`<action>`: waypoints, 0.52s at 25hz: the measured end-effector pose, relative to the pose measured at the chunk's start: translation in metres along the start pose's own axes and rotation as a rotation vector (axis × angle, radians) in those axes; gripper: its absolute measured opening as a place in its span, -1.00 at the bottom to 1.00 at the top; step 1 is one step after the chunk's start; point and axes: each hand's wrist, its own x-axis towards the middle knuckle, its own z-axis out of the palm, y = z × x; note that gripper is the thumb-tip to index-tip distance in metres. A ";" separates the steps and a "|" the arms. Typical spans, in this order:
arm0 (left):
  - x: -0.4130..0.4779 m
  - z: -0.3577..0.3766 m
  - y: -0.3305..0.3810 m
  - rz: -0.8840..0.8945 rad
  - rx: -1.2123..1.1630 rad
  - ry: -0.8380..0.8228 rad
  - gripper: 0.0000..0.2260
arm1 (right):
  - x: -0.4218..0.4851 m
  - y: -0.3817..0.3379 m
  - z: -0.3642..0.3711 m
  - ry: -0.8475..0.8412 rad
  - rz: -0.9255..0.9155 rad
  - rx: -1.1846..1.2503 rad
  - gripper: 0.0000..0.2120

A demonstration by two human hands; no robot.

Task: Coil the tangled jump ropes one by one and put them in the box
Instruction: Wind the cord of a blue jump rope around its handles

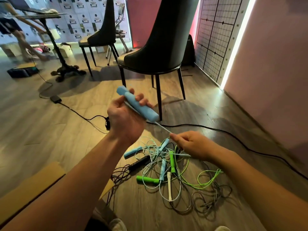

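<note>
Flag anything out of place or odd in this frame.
Only the rope pile on the floor: blue, green, black and white-handled ropes tangled together, cords crossing. The left hand grips a blue handle; the right hand pinches its cord. Nothing looks damaged.

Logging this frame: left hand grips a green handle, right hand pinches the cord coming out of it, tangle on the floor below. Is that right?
Not quite. In the head view the handle in the left hand is light blue, not green; green handles lie in the tangle on the floor. The right hand does pinch its cord.
</note>
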 end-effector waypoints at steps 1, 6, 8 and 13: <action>0.002 -0.004 0.006 0.063 0.010 0.061 -0.82 | 0.000 0.001 0.000 0.016 0.017 -0.038 -0.38; 0.012 -0.015 0.013 0.284 0.208 0.283 -0.72 | 0.000 0.010 -0.002 0.018 0.373 -0.395 -0.09; 0.018 -0.027 0.023 0.363 0.334 0.345 -0.61 | 0.000 0.002 -0.003 0.022 0.303 -0.372 -0.17; 0.016 -0.054 0.042 0.415 0.885 0.246 -0.80 | -0.015 -0.033 -0.030 0.357 -0.331 -0.203 -0.72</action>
